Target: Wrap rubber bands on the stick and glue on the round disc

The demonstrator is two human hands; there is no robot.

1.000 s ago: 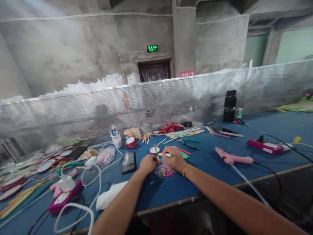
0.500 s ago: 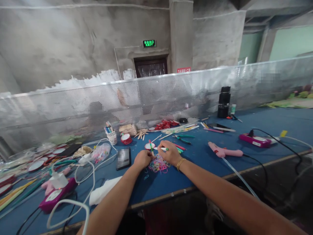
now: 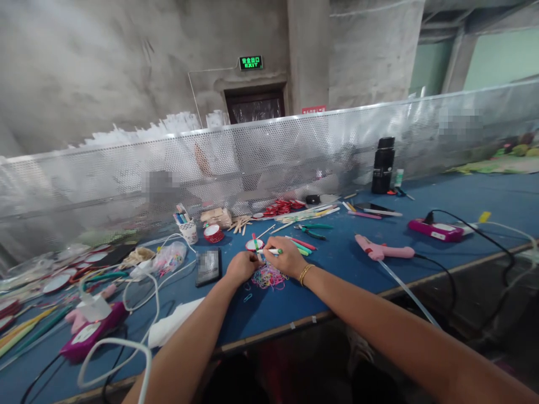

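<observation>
My left hand (image 3: 243, 267) pinches the lower end of a flat craft stick (image 3: 255, 243) coloured in red and green bands, which stands nearly upright. In my right hand (image 3: 288, 258), gripped like a pen, is a white marker (image 3: 275, 252) with a green end. Its tip points left at the stick; whether they touch I cannot tell. Under both hands lies a heap of small coloured loops (image 3: 270, 278). One light blue loop (image 3: 247, 298) lies apart from it. Behind the stick is a red-rimmed white disc (image 3: 249, 245). Several coloured markers (image 3: 302, 245) lie right of my right hand.
A phone (image 3: 208, 267) and a cup of markers (image 3: 187, 230) are to the left. Pliers (image 3: 315, 230) lie beyond my hands. To the right are a pink glue gun (image 3: 384, 250), a purple power strip (image 3: 435, 230) and a black bottle (image 3: 383, 167). White cable (image 3: 158, 306) loops at the left.
The view has tilted down slightly and shifted right. My hands keep hold of the stick and marker, and the marker hand sits slightly closer to the stick.
</observation>
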